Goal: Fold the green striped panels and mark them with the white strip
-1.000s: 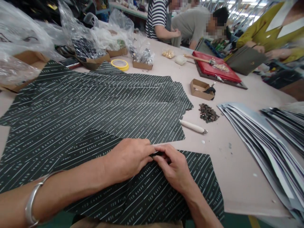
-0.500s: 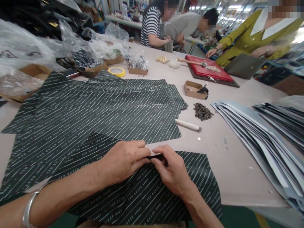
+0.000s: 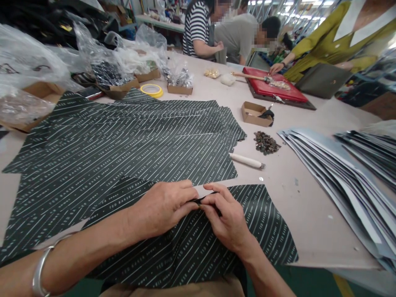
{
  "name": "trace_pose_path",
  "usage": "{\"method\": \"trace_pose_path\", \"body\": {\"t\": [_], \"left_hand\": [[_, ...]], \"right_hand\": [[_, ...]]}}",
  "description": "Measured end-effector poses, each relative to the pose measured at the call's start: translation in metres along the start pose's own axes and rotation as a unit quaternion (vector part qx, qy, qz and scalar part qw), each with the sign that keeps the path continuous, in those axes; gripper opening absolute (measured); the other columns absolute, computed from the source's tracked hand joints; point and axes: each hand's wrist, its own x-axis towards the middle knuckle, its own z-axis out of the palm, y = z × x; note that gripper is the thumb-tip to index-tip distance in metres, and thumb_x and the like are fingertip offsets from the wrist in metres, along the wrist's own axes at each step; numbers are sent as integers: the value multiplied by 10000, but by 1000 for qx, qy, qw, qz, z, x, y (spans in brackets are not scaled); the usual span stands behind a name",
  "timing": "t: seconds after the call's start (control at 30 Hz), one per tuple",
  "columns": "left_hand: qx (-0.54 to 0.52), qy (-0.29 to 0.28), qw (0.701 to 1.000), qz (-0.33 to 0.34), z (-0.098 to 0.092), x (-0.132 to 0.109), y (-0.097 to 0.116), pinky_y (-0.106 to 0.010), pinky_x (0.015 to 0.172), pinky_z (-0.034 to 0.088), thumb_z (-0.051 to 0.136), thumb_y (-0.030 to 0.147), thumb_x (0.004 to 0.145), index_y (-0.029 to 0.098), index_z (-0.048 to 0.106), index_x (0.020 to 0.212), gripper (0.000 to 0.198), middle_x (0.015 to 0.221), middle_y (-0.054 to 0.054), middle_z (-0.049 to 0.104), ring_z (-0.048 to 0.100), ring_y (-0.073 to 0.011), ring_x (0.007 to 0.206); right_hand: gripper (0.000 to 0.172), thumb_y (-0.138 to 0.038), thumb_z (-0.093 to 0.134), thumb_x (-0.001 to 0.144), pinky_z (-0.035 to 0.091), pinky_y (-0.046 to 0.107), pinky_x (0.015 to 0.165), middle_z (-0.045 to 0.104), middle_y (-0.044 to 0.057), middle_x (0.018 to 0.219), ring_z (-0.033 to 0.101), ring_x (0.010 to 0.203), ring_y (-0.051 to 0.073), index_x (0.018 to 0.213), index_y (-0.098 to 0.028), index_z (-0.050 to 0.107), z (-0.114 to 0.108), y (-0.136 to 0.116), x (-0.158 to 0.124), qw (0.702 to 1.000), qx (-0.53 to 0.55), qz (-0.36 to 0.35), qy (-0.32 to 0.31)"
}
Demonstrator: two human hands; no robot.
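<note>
A dark green sheet with white stripes and printed words (image 3: 253,222) lies nearest me on the pale table (image 3: 303,214). My left hand (image 3: 163,206) and my right hand (image 3: 227,218) meet at its top edge, both with fingers pinched on the edge of that sheet, which is lifted slightly between them. A silver bangle (image 3: 40,268) sits on my left wrist. Beyond my hands spreads a fanned stack of the same striped sheets (image 3: 123,136).
To the right lie a white-handled tool (image 3: 246,161), a heap of small dark parts (image 3: 266,143), a small open cardboard box (image 3: 255,113) and a fanned stack of grey sheets (image 3: 346,169). Bagged parts in boxes, a yellow tape roll (image 3: 152,89), a red board (image 3: 275,88) and several people fill the far side.
My hands stay together at the sheet's top edge; the pinched edge has risen a little and the sheet's right corner has shifted slightly. The view has drifted.
</note>
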Motion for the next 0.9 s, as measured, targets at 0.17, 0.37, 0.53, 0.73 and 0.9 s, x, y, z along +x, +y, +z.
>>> {"method": "trace_pose_path", "body": {"t": [0.17, 0.37, 0.53, 0.73, 0.9], "left_hand": [[2, -26, 999, -19, 0, 0, -4, -266, 625, 384, 548, 208, 1006, 210, 621, 978, 79, 850, 31, 575, 591, -132, 735], [83, -5, 996, 30, 4, -3, -2, -303, 553, 361, 508, 196, 1010, 239, 606, 1083, 129, 845, 30, 570, 578, -159, 678], [125, 37, 991, 41, 9, -7, 2, -322, 538, 345, 393, 220, 1049, 227, 609, 920, 252, 783, 13, 518, 527, -166, 634], [105, 81, 988, 75, 8, -9, 2, -311, 527, 314, 408, 237, 1062, 222, 614, 907, 258, 735, 24, 475, 456, -146, 598], [115, 114, 981, 108, 4, -16, 10, -328, 546, 279, 441, 155, 1033, 191, 614, 881, 233, 698, 20, 448, 394, -153, 596]], "right_hand": [[149, -118, 550, 964, 589, 292, 810, 699, 92, 1058, 696, 999, 189, 1079, -202, 596, -1, 5, 0, 999, -27, -23, -26], [165, -159, 528, 993, 552, 301, 756, 690, 55, 985, 674, 880, 186, 1135, -203, 599, -7, 5, 2, 994, -21, 5, -107], [116, -163, 512, 1009, 492, 264, 647, 650, 24, 815, 640, 732, 156, 989, -190, 624, -3, 4, -2, 997, -50, -17, -48], [114, -94, 533, 978, 465, 257, 612, 662, 28, 758, 613, 668, 145, 965, -170, 616, 0, 0, -7, 995, -63, -81, -2], [139, -36, 532, 949, 448, 279, 588, 682, 42, 729, 614, 623, 152, 954, -161, 593, -7, -16, -7, 984, -113, -137, 17]]}}
